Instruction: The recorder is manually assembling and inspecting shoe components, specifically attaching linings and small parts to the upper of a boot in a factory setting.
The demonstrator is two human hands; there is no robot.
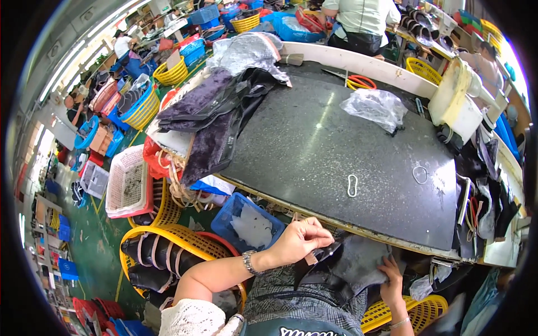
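Note:
My left hand [302, 241] is closed in a pinch just off the near edge of the dark worktable [314, 162]. What its fingertips hold is too small to make out; a small tan strip [311, 258] shows under the fingers. Over my lap lies a dark grey piece of sheet material [361, 260], smooth and bent. My right hand [391, 274] grips that piece at its right side, fingers on its face. Two pale loops, one a narrow band [352, 185] and one a rounder ring [420, 175], lie on the tabletop.
Dark furry pieces [204, 120] hang over the table's left end. A clear plastic bag [375, 109] and orange-handled scissors [360, 82] lie toward the back. Below left stand a blue basket [224, 215], a white crate [128, 182] and a yellow basket [188, 232] of dark parts. A machine [457, 101] stands right.

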